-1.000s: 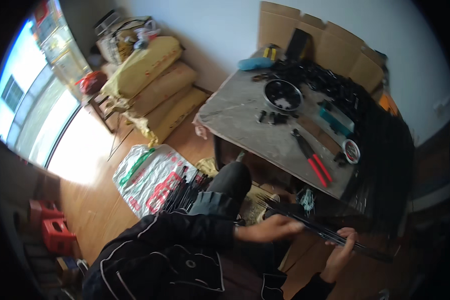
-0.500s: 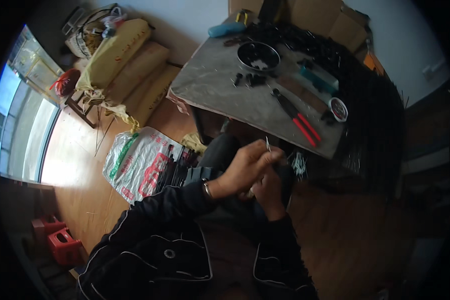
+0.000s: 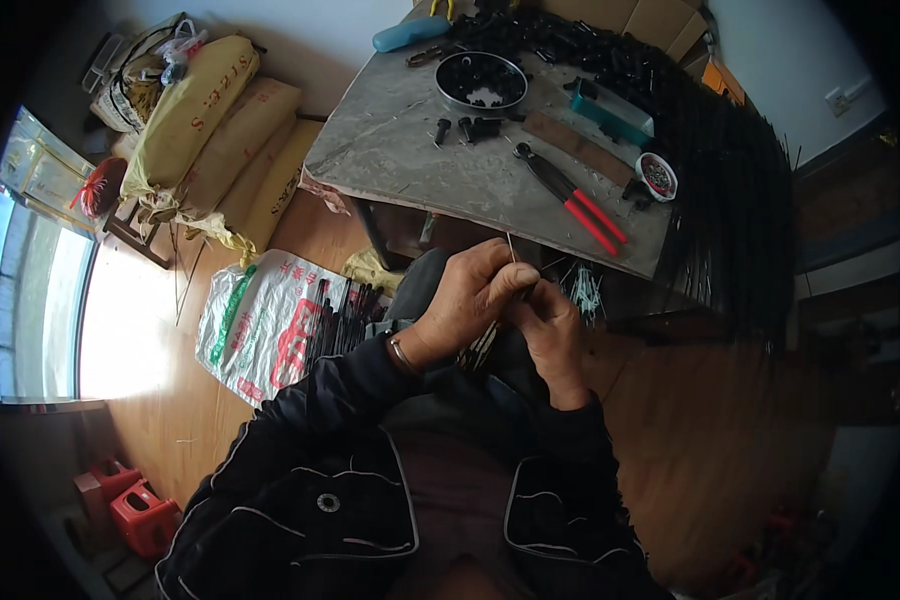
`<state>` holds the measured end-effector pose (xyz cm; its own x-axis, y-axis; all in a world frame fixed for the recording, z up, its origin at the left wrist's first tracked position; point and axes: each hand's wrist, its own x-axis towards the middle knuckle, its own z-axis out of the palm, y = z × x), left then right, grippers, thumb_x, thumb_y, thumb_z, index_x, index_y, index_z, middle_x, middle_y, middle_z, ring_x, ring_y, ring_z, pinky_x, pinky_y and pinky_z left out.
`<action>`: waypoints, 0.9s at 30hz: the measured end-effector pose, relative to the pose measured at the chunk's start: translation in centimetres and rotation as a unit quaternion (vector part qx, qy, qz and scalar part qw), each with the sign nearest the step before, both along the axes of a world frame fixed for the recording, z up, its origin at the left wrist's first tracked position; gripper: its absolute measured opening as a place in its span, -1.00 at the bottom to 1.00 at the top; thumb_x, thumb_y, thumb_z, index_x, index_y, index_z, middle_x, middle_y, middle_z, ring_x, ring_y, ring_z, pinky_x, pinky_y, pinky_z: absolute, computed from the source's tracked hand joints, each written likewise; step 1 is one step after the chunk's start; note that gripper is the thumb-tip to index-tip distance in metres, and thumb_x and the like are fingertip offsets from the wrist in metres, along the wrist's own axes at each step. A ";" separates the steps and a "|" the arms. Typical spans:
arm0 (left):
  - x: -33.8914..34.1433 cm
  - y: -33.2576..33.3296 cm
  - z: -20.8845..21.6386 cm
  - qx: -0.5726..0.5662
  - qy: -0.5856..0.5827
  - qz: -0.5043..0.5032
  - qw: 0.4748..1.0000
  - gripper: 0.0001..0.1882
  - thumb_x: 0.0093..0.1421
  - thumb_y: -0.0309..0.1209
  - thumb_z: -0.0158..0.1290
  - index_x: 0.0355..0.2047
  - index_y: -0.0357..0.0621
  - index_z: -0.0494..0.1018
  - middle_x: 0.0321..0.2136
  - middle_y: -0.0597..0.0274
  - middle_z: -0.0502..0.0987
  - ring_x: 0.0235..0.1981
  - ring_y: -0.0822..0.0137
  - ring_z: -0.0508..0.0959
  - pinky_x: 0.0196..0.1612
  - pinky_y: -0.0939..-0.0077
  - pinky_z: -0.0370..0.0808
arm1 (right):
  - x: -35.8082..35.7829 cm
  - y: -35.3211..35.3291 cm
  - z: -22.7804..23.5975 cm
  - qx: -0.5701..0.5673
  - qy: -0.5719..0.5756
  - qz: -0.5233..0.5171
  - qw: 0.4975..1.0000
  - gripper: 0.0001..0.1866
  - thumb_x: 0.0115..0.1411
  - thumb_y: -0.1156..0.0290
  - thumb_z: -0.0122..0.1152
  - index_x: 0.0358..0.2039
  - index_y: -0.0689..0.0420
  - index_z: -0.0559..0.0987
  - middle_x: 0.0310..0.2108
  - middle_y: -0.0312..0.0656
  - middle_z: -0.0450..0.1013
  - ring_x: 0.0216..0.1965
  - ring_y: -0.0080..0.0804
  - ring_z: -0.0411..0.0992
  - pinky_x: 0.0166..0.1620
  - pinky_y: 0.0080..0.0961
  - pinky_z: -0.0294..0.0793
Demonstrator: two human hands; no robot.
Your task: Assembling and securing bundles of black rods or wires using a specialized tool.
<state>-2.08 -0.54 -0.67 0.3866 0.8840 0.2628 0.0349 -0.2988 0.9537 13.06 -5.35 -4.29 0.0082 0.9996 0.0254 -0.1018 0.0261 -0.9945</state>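
My left hand [image 3: 470,295] and my right hand [image 3: 548,325] meet in front of my chest, just below the near edge of the grey worktable [image 3: 390,150]. Left thumb and fingers pinch a thin pale wire or rod [image 3: 511,248] that sticks up above the knuckles. A bundle of thin dark rods [image 3: 480,345] runs down below the left hand. The right hand's fingers curl onto the same spot, touching the left fingertips. A metal bracelet sits on my left wrist.
On the table lie red-handled cutters [image 3: 580,205], a black bowl of small black parts [image 3: 482,80], a small white cup [image 3: 656,176] and a heap of black parts. A printed white sack [image 3: 255,320] carries black rods. Yellow sacks [image 3: 195,125] lean by the wall.
A second ago my arms stretched right, holding a long dark rod. Both hands have since come together at the middle, and the view has tilted down toward my lap.
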 end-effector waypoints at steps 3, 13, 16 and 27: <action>-0.3 0.4 -0.1 -0.129 -0.107 -0.088 0.982 -0.56 0.31 -0.07 -0.02 -0.48 -0.23 0.33 -0.53 0.43 0.30 -0.43 0.56 0.27 -0.36 0.62 0.27 | 0.4 0.3 1.8 -0.022 0.029 0.039 0.999 -0.87 0.13 0.52 0.30 -0.32 0.22 0.54 -0.45 -0.37 0.47 -0.42 -0.68 0.39 -0.30 -0.72 0.40; -0.8 2.1 0.7 -0.205 -0.181 -0.382 0.883 -0.69 0.20 -0.23 0.14 -0.51 -0.19 0.38 -0.50 0.39 0.31 -0.42 0.54 0.32 -0.32 0.62 0.31 | 1.5 -0.3 2.6 -0.048 0.073 0.137 0.987 -0.88 0.15 0.51 0.28 -0.36 0.26 0.52 -0.45 -0.32 0.48 -0.39 -0.64 0.44 -0.28 -0.70 0.44; 0.5 0.9 0.0 -0.243 -0.234 -0.209 0.918 -0.70 0.26 -0.27 0.07 -0.53 -0.16 0.35 -0.49 0.40 0.29 -0.38 0.52 0.30 -0.26 0.62 0.28 | 0.3 -0.1 1.5 -0.001 0.039 0.038 0.999 -0.89 0.18 0.51 0.25 -0.38 0.24 0.48 -0.48 -0.34 0.44 -0.41 -0.67 0.39 -0.31 -0.71 0.40; 1.5 1.3 0.8 -0.141 -0.245 -0.144 0.948 -0.73 0.28 -0.25 0.07 -0.44 -0.19 0.40 -0.46 0.41 0.35 -0.38 0.62 0.38 -0.32 0.67 0.40 | -1.9 0.0 2.6 0.007 0.001 -0.072 0.997 -0.90 0.22 0.57 0.17 -0.28 0.33 0.53 -0.40 -0.38 0.45 -0.34 -0.69 0.35 -0.24 -0.69 0.37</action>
<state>-0.54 0.80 0.16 0.5160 0.8216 0.2424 -0.4768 0.0404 0.8781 11.12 -5.37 -1.74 0.1523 0.9875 0.0401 -0.0979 0.0554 -0.9936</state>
